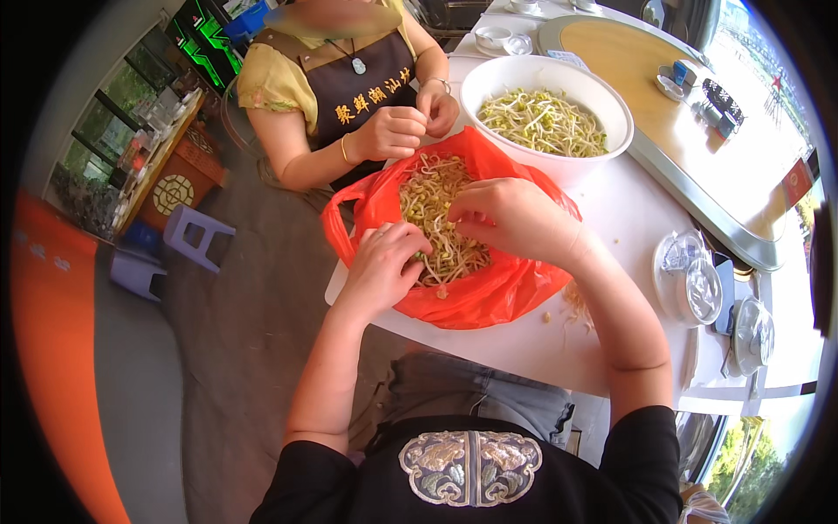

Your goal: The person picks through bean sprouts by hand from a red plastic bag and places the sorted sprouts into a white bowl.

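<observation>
An open red plastic bag (458, 304) full of bean sprouts (435, 190) sits at the table's near corner. My left hand (386, 268) is over its left side, with thumb and fingertips among the sprouts. A bit of green shows at those fingertips, but whether they grip a sprout is unclear. Over the bag's right side, my right hand (514, 219) has bent fingers just above the sprouts; its fingertips are partly hidden. Behind the bag stands a large white plastic basin (546, 154) holding more bean sprouts (543, 124) with yellow-green heads.
Across the corner, a co-worker in a dark apron (357, 92) has both hands (409, 124) together beside the bag. Plastic-wrapped tableware (700, 288) lies right on the white-covered table (628, 314). Farther back is a wooden turntable (655, 105). Purple plastic stools (196, 236) stand left.
</observation>
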{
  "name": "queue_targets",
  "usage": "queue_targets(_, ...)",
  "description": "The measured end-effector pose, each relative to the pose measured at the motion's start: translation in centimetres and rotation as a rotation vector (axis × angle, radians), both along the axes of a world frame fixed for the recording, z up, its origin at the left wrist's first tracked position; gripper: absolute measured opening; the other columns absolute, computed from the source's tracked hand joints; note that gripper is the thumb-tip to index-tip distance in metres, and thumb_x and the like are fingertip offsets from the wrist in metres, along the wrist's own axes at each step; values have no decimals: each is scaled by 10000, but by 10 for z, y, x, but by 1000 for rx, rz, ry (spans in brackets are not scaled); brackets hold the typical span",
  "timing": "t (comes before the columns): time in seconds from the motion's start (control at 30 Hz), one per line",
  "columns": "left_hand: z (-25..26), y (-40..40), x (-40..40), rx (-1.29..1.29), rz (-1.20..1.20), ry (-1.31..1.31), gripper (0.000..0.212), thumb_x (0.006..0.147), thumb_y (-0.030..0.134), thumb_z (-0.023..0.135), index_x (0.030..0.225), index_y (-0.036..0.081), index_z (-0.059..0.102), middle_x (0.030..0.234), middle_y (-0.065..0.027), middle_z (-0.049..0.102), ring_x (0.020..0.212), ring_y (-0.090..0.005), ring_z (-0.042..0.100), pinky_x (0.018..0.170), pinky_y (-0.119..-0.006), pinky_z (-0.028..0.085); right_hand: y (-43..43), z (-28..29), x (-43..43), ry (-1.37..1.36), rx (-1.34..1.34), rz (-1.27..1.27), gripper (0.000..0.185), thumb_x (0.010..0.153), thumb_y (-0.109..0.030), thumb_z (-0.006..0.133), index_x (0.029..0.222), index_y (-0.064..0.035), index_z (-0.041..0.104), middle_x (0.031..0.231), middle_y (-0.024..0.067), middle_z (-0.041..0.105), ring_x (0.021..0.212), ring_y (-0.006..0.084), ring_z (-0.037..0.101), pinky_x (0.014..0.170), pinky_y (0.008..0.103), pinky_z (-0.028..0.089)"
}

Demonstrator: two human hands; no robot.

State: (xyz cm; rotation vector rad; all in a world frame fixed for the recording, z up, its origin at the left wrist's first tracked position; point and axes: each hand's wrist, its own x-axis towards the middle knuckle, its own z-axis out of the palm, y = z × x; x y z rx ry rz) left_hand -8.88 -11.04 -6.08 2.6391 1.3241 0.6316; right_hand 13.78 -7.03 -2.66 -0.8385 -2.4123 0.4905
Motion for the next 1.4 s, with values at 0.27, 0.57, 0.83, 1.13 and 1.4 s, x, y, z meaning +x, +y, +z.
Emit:
queue_targets(0.27, 17, 9, -17, 126, 33, -123, 144, 726, 29, 657, 857, 57, 602, 836, -57, 619, 852, -241, 585, 778, -336, 412, -1, 10, 8, 59, 7, -32, 123, 796, -94, 626, 888, -14, 641, 824, 106, 631, 737, 272, 613, 675, 341, 487)
queue_targets(0.57, 57, 5, 3, 166, -38, -208, 165, 710, 12, 683, 864, 48, 636, 837, -55, 632, 826, -218, 592, 821, -311, 406, -6, -9, -22, 251, -119, 87, 210, 789, -142, 680, 935, -5, 617, 829, 137, 619, 757, 300, 598, 714, 356, 481)
queue_targets(0.83, 40, 17, 41, -346, 26, -898, 178, 913, 123, 557, 1028, -3, 609, 881, -30, 639, 769, -88, 575, 725, -233, 464, 9, 14, 7, 729, -656, -75, 228, 895, -202, 623, 796, 4, 626, 662, -3, 585, 581, 49, 521, 524, 187, 417)
queue_targets(1.13, 27, 32, 65, -780, -203, -1316, 249, 955, 141, 485, 1127, -13, 579, 823, 3, 537, 717, -96, 503, 686, -243, 420, 4, 25, 9, 683, -734, -2, 253, 934, -235, 560, 957, -15, 683, 634, -4, 602, 512, 17, 443, 479, 169, 350)
queue_targets(1.4, 19, 26, 61, -883, -190, -1211, 186, 947, 132, 484, 937, -23, 586, 666, -23, 516, 630, -105, 489, 606, -220, 398, 12, 33, 35, 848, -535, -137, 273, 935, -250, 559, 1008, -16, 679, 588, -66, 478, 524, 16, 403, 484, 175, 315)
